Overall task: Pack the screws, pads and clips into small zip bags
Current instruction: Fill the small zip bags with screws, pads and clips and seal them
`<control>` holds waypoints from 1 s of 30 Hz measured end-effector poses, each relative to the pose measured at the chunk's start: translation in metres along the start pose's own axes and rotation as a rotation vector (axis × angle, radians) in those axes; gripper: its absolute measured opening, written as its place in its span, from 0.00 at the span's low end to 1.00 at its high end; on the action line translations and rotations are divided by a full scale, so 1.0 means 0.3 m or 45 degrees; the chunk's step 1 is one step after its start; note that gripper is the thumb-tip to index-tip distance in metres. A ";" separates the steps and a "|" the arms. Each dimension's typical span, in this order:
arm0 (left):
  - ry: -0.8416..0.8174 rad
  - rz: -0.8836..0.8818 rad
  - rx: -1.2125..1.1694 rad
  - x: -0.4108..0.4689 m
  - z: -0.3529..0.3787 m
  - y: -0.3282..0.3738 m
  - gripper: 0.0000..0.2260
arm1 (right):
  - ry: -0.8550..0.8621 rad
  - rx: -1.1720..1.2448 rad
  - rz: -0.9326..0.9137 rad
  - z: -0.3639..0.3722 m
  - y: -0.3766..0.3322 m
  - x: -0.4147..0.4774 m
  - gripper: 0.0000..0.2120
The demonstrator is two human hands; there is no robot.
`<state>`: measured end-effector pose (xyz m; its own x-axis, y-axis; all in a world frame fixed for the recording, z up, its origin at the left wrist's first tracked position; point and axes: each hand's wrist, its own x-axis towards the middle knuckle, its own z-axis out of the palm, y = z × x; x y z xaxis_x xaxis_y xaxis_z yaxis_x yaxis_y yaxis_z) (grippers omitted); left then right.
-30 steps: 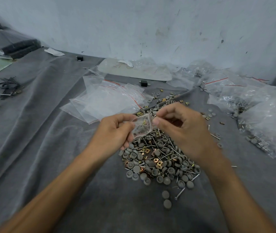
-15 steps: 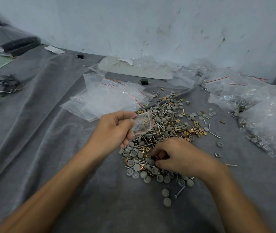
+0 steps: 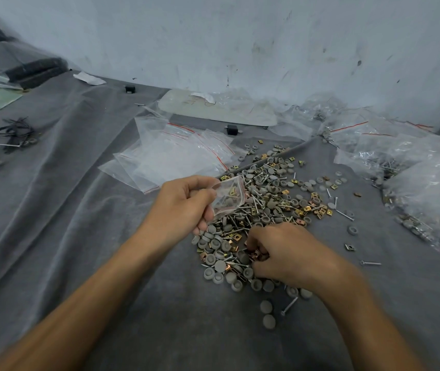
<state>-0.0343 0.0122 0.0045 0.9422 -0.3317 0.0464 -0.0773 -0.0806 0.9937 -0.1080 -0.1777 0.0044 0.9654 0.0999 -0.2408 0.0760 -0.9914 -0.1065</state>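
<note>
Over pile [image 3: 267,210], right hand [image 3: 286,253] curled, picking

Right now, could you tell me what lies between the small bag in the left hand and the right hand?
In the head view, part of the loose pile of screws, pads and clips.

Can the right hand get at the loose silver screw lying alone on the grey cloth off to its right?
Probably yes. The loose silver screw lies in the open on the grey cloth, nothing over it. But the right hand is down in the pile of grey pads, screws and brass clips, seemingly picking parts.
</note>
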 end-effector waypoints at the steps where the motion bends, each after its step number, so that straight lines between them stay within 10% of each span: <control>1: 0.001 0.001 0.004 0.000 0.000 0.000 0.10 | 0.001 0.006 0.000 0.000 -0.002 0.000 0.16; 23: -0.022 0.012 -0.003 -0.001 0.000 -0.011 0.11 | -0.163 0.138 -0.027 -0.042 0.052 -0.020 0.07; 30: -0.038 0.016 0.010 0.000 -0.001 -0.014 0.11 | 0.230 0.482 -0.069 -0.056 0.132 -0.025 0.03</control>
<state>-0.0340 0.0127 0.0005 0.9311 -0.3606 0.0555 -0.0916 -0.0837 0.9923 -0.1081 -0.2190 0.0181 0.9933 0.1009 -0.0560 0.0630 -0.8807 -0.4694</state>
